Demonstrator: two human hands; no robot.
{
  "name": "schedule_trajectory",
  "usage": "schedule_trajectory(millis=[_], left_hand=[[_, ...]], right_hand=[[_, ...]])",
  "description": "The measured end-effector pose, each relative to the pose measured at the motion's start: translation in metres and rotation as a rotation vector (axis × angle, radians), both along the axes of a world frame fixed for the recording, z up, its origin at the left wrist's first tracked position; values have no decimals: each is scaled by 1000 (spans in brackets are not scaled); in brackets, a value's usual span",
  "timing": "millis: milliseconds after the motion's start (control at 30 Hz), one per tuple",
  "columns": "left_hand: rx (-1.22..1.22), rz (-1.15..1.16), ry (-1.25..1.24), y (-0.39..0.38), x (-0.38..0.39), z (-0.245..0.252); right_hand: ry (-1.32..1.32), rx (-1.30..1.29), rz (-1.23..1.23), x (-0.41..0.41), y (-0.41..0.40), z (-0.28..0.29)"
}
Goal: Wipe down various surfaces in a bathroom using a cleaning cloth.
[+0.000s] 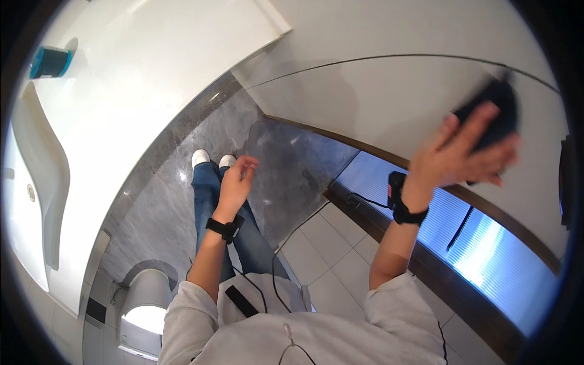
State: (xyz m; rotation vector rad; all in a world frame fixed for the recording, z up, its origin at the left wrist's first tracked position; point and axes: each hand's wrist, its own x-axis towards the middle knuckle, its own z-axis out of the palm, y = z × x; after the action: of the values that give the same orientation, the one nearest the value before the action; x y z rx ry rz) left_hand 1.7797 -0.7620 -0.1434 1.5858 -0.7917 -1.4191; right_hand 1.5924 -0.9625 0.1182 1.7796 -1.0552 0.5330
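Observation:
My right hand (470, 150) is raised against the white wall panel (319, 100) at the right, its fingers spread over a dark, motion-blurred cloth-like item (495, 114). Whether the fingers grip this item or only press on it cannot be told. My left hand (237, 182) hangs in front of my legs with its fingers loosely curled and nothing seen in it. Black bands with small devices are strapped around both wrists, and a thin black cable runs from the right one.
At the left lies a white bathtub (137, 68) with a teal-and-dark container (51, 62) on it. A white bin-like fixture (146, 301) stands at lower left. A ribbed glass door (474, 232) in a brown frame is at right. Grey tiles (283, 150) cover the floor.

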Motion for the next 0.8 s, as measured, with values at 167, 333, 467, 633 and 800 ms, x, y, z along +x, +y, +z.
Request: schedule_trajectory(millis=[167,333,467,633,800], left_hand=[[32,-19,-11,24,8,-21],[22,42,14,39,45,-21],[10,243,-8,58,84,20],[-147,411,76,80,106,118],[-302,551,4,124,108,244]], right_hand=[[350,646,121,48,-14,-151],[341,1037,314,5,-14,-254],[-431,1586,177,-5,36,-236],[-1849,2258,338,21,102,-92],[-2296,2409,1288,59,158,21]])
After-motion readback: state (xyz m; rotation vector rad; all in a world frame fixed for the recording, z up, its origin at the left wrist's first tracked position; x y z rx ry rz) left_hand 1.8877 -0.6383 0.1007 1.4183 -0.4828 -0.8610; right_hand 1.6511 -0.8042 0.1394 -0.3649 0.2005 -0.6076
